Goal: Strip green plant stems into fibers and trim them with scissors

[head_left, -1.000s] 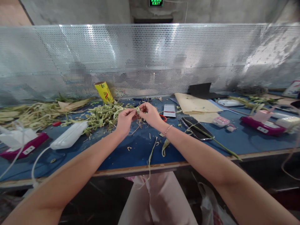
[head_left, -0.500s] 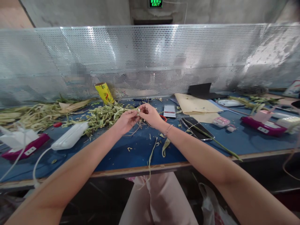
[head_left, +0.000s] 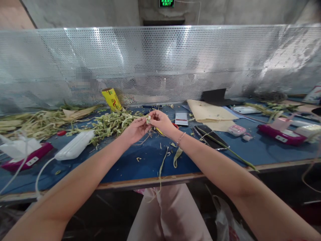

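Note:
My left hand (head_left: 137, 130) and my right hand (head_left: 162, 124) meet above the middle of the blue table. Their fingertips pinch a small pale green-white plant piece (head_left: 148, 119), its exact kind too small to tell. Right beside my left hand lies a heap of pale green plant strips and curled leaves (head_left: 110, 123). Partly hidden under my right hand is a thin yellow tool (head_left: 158, 131), and a red loop (head_left: 176, 126) shows by the wrist. Loose strips (head_left: 177, 158) are scattered in front of the hands.
A yellow can (head_left: 111, 99) leans behind the heap, before a perforated metal screen (head_left: 160, 60). On the left lie a white power strip (head_left: 75, 145) and a magenta box (head_left: 32, 159). To the right are a phone (head_left: 213, 139), a long green stem (head_left: 240, 159) and brown paper (head_left: 208, 112).
The plant piece shows more between my fingertips, and my right hand has shifted slightly. The yellow tool under it has come into sight. The table things stay put.

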Motion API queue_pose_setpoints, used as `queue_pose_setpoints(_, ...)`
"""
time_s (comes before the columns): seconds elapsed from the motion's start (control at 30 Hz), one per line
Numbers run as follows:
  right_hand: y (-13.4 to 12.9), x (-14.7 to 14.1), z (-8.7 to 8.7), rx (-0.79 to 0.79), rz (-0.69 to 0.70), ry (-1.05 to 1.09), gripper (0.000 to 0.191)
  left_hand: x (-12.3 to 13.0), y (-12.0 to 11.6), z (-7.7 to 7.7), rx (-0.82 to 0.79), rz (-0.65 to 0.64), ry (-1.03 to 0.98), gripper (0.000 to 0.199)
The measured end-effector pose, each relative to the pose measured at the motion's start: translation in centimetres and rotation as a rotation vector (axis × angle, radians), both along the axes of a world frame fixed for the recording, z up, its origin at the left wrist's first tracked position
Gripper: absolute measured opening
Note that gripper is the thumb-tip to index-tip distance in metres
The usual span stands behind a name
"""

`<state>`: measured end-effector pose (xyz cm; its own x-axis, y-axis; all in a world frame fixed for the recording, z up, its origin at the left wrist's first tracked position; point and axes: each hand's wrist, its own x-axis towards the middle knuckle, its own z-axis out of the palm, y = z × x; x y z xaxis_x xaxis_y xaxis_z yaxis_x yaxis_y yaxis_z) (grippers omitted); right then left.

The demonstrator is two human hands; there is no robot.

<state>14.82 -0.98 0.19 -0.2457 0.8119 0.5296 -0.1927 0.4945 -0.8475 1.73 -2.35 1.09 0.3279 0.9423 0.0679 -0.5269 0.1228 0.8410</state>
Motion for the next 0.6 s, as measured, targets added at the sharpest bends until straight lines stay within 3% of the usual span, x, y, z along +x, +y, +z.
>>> queue_pose_setpoints(0.2, 0.28, 0.2, -0.14, 0.012, -0.019, -0.05, 0.019, 0.25, 0.03, -0.01, -0.046, 0.093, 0.031, 0.014)
queue_pose_setpoints(0.6, 0.02, 0.22, 0.13, -0.102, 0.011, -0.061, 0.024, 0.55, -0.01, -0.35, -0.047, 0.114, 0.061, 0.012)
